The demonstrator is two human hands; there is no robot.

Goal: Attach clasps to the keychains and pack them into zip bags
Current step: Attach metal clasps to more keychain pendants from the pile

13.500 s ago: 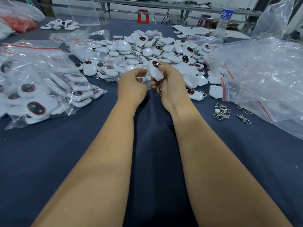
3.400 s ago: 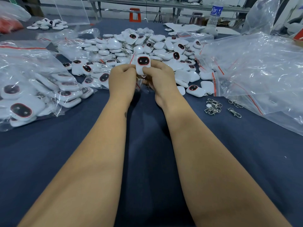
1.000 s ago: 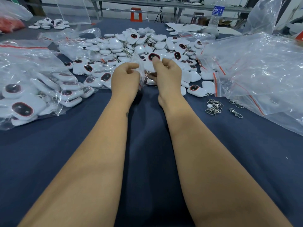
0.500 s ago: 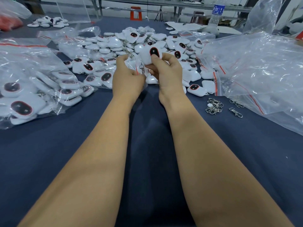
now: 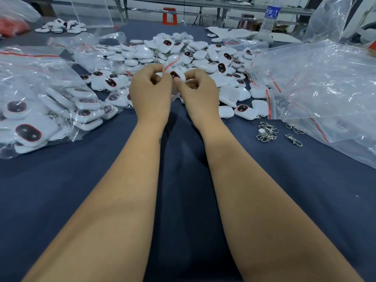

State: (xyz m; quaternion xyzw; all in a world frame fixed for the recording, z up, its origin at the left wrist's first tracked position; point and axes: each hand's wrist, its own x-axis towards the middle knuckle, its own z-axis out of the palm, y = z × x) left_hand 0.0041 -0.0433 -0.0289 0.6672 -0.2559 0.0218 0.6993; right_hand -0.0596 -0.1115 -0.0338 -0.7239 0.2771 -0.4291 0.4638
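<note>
The keychain [image 5: 175,75] I am working on is a small white rounded case with a dark oval face ringed in red, and it sits inside a little clear zip bag [image 5: 169,67] whose red seal strip shows slanting above it. Both are held up just in front of the big heap of loose keychains [image 5: 183,53], which I take as my landmark. My left hand [image 5: 150,92] has its fingers curled, pinching the bag's top edge, and my right hand [image 5: 198,92] is curled close beside it, fingertips pinching the bag at the keychain; the two hands nearly touch, forearms stretched out over the dark blue tablecloth [image 5: 183,180]. To the left of the heap lies a large clear bag of packed keychains [image 5: 40,102], its edge reaching close to my left wrist. To the right of the heap a stack of empty zip bags [image 5: 325,88] spreads wide, and just in front of it, near my right forearm, lies a small cluster of metal clasps [image 5: 267,132]. Behind the heap stands a water bottle [image 5: 269,17]. Bare cloth runs on the near side of the heap, on both sides of my arms
</note>
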